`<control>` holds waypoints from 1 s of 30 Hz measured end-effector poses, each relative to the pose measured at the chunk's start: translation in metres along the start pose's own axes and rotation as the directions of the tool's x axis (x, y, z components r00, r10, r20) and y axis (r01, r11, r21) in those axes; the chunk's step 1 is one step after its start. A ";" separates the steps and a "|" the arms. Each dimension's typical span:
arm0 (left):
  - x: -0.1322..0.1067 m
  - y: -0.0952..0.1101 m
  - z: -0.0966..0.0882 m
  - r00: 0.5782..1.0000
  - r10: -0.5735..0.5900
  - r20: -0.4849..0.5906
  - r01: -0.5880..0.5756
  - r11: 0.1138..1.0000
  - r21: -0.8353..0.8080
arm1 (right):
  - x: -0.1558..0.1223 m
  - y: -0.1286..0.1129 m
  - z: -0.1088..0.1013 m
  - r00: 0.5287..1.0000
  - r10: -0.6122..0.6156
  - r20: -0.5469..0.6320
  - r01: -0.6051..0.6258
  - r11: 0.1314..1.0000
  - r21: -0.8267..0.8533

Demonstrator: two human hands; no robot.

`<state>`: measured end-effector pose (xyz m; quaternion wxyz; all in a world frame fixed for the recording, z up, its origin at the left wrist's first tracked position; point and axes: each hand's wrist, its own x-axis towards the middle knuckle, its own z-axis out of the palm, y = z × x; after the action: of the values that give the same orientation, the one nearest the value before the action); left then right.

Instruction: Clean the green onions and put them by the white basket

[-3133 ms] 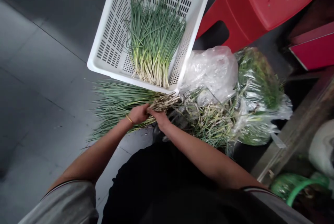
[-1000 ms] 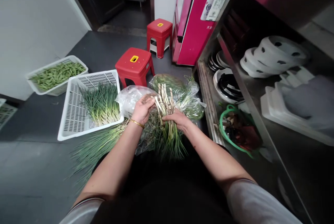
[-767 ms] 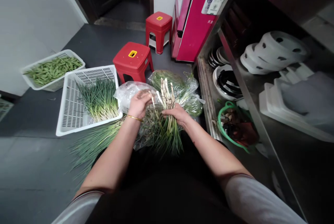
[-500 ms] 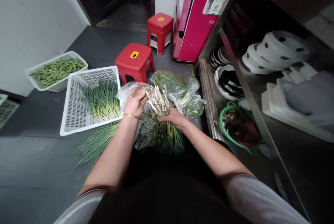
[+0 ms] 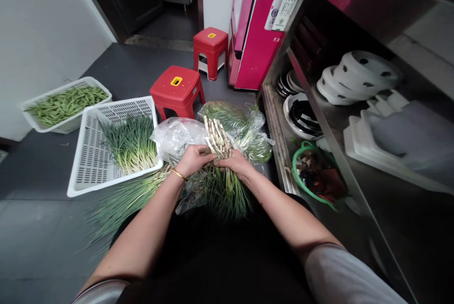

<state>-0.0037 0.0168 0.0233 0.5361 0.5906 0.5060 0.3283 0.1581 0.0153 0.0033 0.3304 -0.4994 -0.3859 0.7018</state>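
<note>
A bunch of scallions (image 5: 219,134) stands roughly upright in front of me, white root ends up and green leaves hanging down. My right hand (image 5: 237,163) is closed around its middle from the right. From the left, my left hand (image 5: 196,158) is closed too, thumb and fingers pinched against the side of the bunch; its fingertips are partly hidden. Below and behind lie clear plastic bags (image 5: 180,134), one holding more greens (image 5: 227,116). Loose scallions (image 5: 124,202) spread over the floor left of my left forearm.
A white basket (image 5: 87,152) with neat scallions stands at left, beside a white basket (image 5: 42,126) of green pods. Two red stools (image 5: 177,87) are ahead. On the right are a metal shelf (image 5: 333,152) with dishes and a green-rimmed basket (image 5: 296,167).
My left hand has come down from the white ends to the middle of the bunch, beside my right hand. The white ends stand closer together. The view has shifted slightly.
</note>
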 end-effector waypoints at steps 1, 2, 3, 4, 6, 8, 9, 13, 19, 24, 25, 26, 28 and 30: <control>-0.001 0.002 -0.002 0.999 -0.018 0.049 0.017 1.000 0.018 | -0.002 0.000 -0.003 1.000 0.013 0.022 -0.013 1.000 -0.008; -0.001 0.003 -0.003 0.995 -0.033 0.097 0.031 0.999 0.020 | -0.004 -0.001 -0.008 0.999 0.027 0.046 -0.026 0.999 -0.020; -0.002 0.004 -0.006 0.989 -0.040 0.141 0.039 0.999 0.011 | -0.005 -0.002 -0.013 0.996 0.043 0.075 -0.041 0.998 -0.040; -0.003 0.004 -0.008 0.983 -0.040 0.180 0.042 0.999 -0.007 | -0.007 -0.003 -0.019 0.992 0.059 0.107 -0.052 0.997 -0.064; -0.004 0.003 -0.014 0.970 -0.036 0.239 0.048 0.998 -0.042 | -0.012 -0.005 -0.033 0.983 0.085 0.165 -0.066 0.991 -0.115; -0.005 0.000 -0.022 0.959 -0.063 0.275 0.080 0.996 -0.051 | -0.017 -0.005 -0.048 0.974 0.112 0.196 -0.080 0.983 -0.163; -0.005 -0.003 -0.026 0.956 -0.081 0.282 0.098 0.994 -0.048 | -0.020 -0.005 -0.055 0.971 0.125 0.205 -0.087 0.980 -0.181; -0.003 -0.008 -0.037 0.964 -0.109 0.242 0.141 0.983 -0.119 | -0.029 -0.004 -0.075 0.969 0.112 0.219 -0.076 0.983 -0.169; 0.007 -0.004 -0.011 0.981 -0.072 0.180 0.154 0.854 -0.498 | -0.025 -0.011 -0.060 0.992 -0.054 0.110 0.059 0.997 -0.042; 0.013 -0.002 0.013 0.982 -0.122 0.143 0.183 0.792 -0.582 | -0.014 -0.008 -0.029 0.989 -0.082 0.121 0.079 0.996 0.029; 0.014 -0.002 0.011 0.982 -0.129 0.138 0.186 0.781 -0.596 | -0.013 -0.006 -0.027 0.990 -0.064 0.122 0.063 0.998 0.012; 0.014 -0.002 0.006 0.981 -0.131 0.146 0.194 0.766 -0.613 | -0.013 -0.005 -0.027 0.992 -0.048 0.120 0.049 0.999 -0.007; 0.012 -0.002 -0.012 0.978 -0.120 0.169 0.202 0.734 -0.649 | -0.016 -0.003 -0.035 0.992 -0.022 0.128 0.028 0.998 -0.050; 0.009 -0.002 -0.033 0.984 -0.106 0.146 0.178 0.716 -0.675 | -0.021 -0.001 -0.047 0.985 0.010 0.174 0.010 0.994 -0.113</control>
<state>-0.0324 0.0350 0.0268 0.7636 0.3254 0.3663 0.4207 0.2093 0.0084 0.0042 0.2666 -0.4540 -0.4526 0.7197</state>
